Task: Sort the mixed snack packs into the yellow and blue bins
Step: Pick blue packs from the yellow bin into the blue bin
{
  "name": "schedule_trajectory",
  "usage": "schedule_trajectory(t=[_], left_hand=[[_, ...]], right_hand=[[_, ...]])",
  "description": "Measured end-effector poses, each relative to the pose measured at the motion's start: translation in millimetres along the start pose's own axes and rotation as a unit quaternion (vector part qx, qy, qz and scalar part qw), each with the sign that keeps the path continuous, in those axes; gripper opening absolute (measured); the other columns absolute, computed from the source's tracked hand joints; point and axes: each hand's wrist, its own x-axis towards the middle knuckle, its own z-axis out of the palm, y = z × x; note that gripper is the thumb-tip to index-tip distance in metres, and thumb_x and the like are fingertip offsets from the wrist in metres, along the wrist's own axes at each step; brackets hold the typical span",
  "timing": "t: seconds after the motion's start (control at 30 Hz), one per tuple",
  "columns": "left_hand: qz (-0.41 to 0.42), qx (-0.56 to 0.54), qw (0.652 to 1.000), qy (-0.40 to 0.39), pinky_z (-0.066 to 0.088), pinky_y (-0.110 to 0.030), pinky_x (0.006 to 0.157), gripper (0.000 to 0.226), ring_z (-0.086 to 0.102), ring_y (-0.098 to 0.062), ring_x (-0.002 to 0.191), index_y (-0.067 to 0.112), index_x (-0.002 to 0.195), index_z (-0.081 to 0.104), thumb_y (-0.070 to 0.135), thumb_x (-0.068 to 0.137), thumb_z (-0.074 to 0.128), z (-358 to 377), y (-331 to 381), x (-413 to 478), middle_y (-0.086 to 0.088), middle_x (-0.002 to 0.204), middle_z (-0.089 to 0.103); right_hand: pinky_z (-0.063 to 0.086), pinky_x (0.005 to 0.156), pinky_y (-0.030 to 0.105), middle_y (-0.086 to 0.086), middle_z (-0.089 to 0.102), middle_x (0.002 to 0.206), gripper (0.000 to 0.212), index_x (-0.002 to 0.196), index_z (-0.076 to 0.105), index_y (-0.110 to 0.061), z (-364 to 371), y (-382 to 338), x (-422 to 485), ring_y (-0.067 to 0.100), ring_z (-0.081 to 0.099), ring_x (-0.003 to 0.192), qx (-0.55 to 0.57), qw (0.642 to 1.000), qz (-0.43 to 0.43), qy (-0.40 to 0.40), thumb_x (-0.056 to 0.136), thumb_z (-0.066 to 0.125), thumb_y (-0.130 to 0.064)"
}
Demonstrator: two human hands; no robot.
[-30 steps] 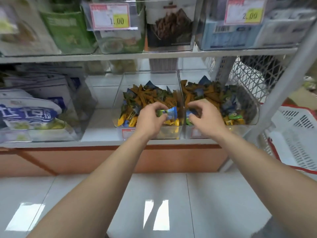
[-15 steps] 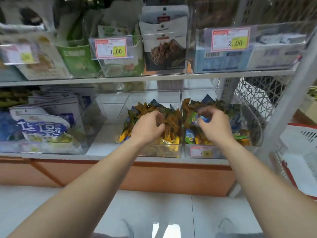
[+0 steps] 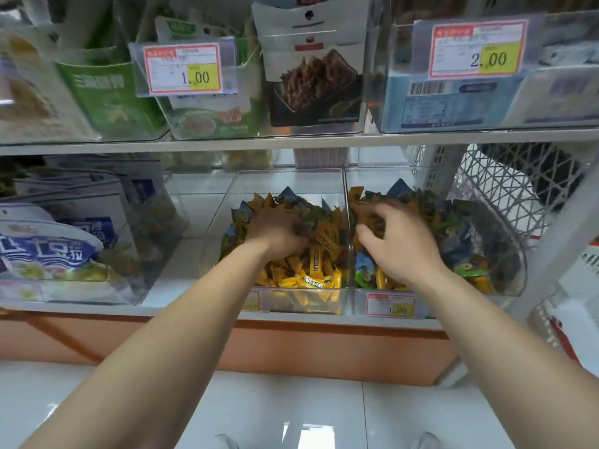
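Snack packs fill two clear bins side by side on the lower shelf, and both hands are in them. The left hand lies knuckles-up in the left bin, fingertips buried among the wrappers, so whether it grips a pack cannot be told. The right hand hovers over the right bin with fingers loosely spread and nothing visible between them. A second ago the left hand pinched a blue pack at the divider between the bins; half a second ago the right hand held a blue pack above the right bin. That pack is now absent from the fingers, which suggests one blue item has been delivered and the left hand is searching for the next. The sort is judged far from complete: blue and green wrappers remain among the yellow in the left bin, and orange ones crowd the right. The packs are small, flat, crinkled foil pillows with serrated ends, glossy and slippery. Bin walls are rigid transparent plastic; a paper price tag fronts the right one. A white wire basket stands just beside it.
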Motion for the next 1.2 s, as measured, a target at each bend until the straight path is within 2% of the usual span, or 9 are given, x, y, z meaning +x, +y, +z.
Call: schedule_trajectory(t=[0.1, 0.27, 0.43, 0.53, 0.63, 0.77, 0.97, 1.1, 1.2], left_hand=[[-0.001, -0.099, 0.994, 0.044, 0.043, -0.026, 0.064, 0.007, 0.061, -0.016, 0.088, 0.036, 0.085, 0.069, 0.033, 0.079, 0.072, 4, -16, -10, 0.008, 0.094, 0.067], [0.023, -0.145, 0.986, 0.076, 0.046, -0.028, 0.076, 0.026, 0.056, -0.012, 0.095, 0.028, 0.102, 0.069, 0.031, 0.076, 0.074, 7, -34, -20, 0.010, 0.101, 0.062], [0.017, -0.165, 0.985, 0.049, 0.053, -0.035, 0.083, 0.032, 0.061, -0.018, 0.099, 0.029, 0.101, 0.072, 0.044, 0.077, 0.057, 8, -33, -18, 0.005, 0.105, 0.069], [0.004, -0.133, 0.990, 0.036, 0.050, -0.036, 0.084, 0.036, 0.053, -0.024, 0.114, 0.033, 0.107, 0.072, 0.055, 0.083, 0.055, 10, -32, -13, 0.002, 0.114, 0.064], [0.012, -0.076, 0.997, -0.017, 0.043, -0.039, 0.085, 0.042, 0.037, -0.031, 0.127, 0.038, 0.111, 0.070, 0.064, 0.079, 0.063, 8, -36, -10, -0.001, 0.122, 0.054], [0.043, -0.108, 0.993, -0.035, 0.040, -0.031, 0.071, 0.038, 0.045, -0.020, 0.109, 0.035, 0.099, 0.072, 0.060, 0.071, 0.075, 3, -42, -7, 0.012, 0.095, 0.049], [0.010, -0.198, 0.980, -0.012, 0.047, -0.024, 0.069, 0.028, 0.058, -0.008, 0.093, 0.042, 0.085, 0.059, 0.050, 0.069, 0.080, 1, -55, -7, 0.023, 0.095, 0.058], [-0.020, -0.244, 0.969, 0.015, 0.051, -0.029, 0.070, 0.027, 0.060, -0.009, 0.090, 0.038, 0.085, 0.057, 0.050, 0.071, 0.078, 0, -57, -5, 0.016, 0.094, 0.063], [-0.031, -0.269, 0.962, 0.024, 0.045, -0.024, 0.063, 0.029, 0.059, -0.006, 0.088, 0.038, 0.088, 0.055, 0.046, 0.075, 0.079, 0, -58, -4, 0.016, 0.096, 0.060]], right_hand=[[0.046, 0.094, 0.032, -0.005, 0.061, 0.133, 0.037, 0.130, 0.061, -0.033, 13, -14, 37, 0.020, 0.055, 0.121, -0.026, 0.997, -0.059, -0.034, 0.093, 0.058, -0.038], [0.041, 0.105, 0.034, -0.007, 0.054, 0.143, 0.042, 0.139, 0.051, -0.031, 48, -25, 105, 0.017, 0.051, 0.128, -0.041, 0.979, -0.069, -0.187, 0.098, 0.056, -0.033], [0.050, 0.096, 0.043, 0.002, 0.064, 0.127, 0.053, 0.130, 0.057, -0.027, 75, -32, 133, 0.027, 0.061, 0.112, -0.226, 0.919, -0.090, -0.310, 0.091, 0.049, -0.062], [0.052, 0.082, 0.038, -0.003, 0.067, 0.101, 0.051, 0.109, 0.063, -0.027, 85, -31, 138, 0.022, 0.065, 0.096, -0.274, 0.898, -0.106, -0.327, 0.086, 0.047, -0.070], [0.048, 0.074, 0.034, -0.007, 0.067, 0.100, 0.062, 0.105, 0.063, -0.034, 84, -29, 140, 0.019, 0.064, 0.091, -0.297, 0.888, -0.126, -0.327, 0.075, 0.046, -0.086], [0.051, 0.089, 0.039, -0.010, 0.063, 0.123, 0.064, 0.124, 0.058, -0.042, 82, -28, 141, 0.019, 0.061, 0.107, -0.257, 0.900, -0.123, -0.331, 0.073, 0.056, -0.081], [0.051, 0.092, 0.045, -0.004, 0.062, 0.120, 0.065, 0.130, 0.052, -0.031, 86, -31, 147, 0.021, 0.060, 0.106, -0.227, 0.900, -0.106, -0.358, 0.078, 0.066, -0.069], [0.054, 0.091, 0.048, 0.003, 0.067, 0.100, 0.042, 0.106, 0.063, -0.021, 92, -38, 152, 0.023, 0.065, 0.094, -0.260, 0.871, -0.096, -0.404, 0.084, 0.067, -0.057], [0.056, 0.081, 0.040, 0.003, 0.066, 0.092, 0.045, 0.100, 0.065, -0.018, 94, -41, 152, 0.021, 0.065, 0.085, -0.272, 0.875, -0.076, -0.393, 0.080, 0.072, -0.057]])
